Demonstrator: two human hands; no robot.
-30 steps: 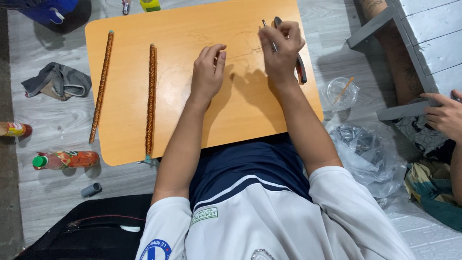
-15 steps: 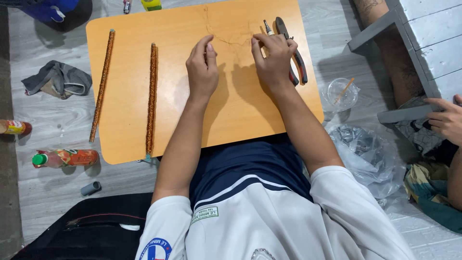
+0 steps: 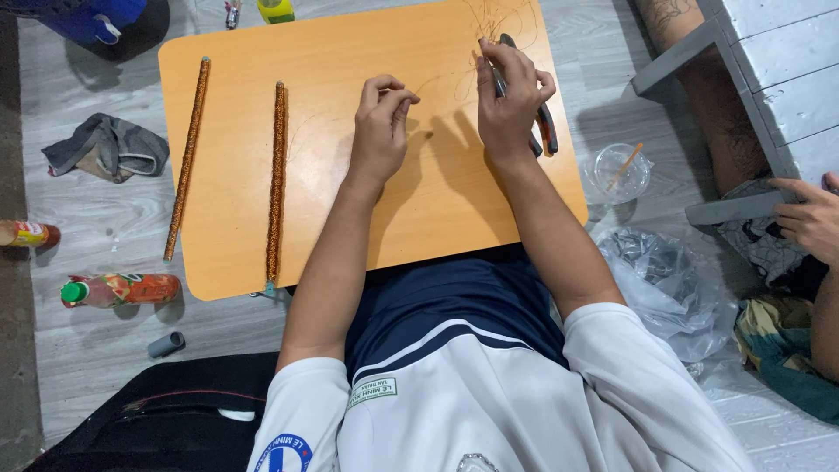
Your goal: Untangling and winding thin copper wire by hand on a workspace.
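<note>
Over a small orange table (image 3: 437, 201) my left hand (image 3: 382, 114) pinches the end of a thin wire strand (image 3: 441, 80) between thumb and fingers. My right hand (image 3: 511, 100) grips the other end of that strand and covers part of a pair of pliers (image 3: 546, 131) with dark and red handles lying on the table's right side. More fine wire (image 3: 507, 17) lies tangled at the table's far edge. Two long sticks wrapped in coppery wire lie on the left: one (image 3: 186, 157) near the edge, the other (image 3: 277, 179) further in.
On the grey floor: a crumpled cloth (image 3: 107, 149), two bottles (image 3: 118, 290) (image 3: 26, 233), a small grey cylinder (image 3: 166, 343), a clear cup with a stick (image 3: 619, 173) and a plastic bag (image 3: 664, 284). Another person's hand (image 3: 808, 218) and leg (image 3: 699, 83) are at the right. A black bag (image 3: 166, 411) lies bottom left.
Both my hands have shifted toward the far right of the table and moved apart, with the thin strand drawn out between them.
</note>
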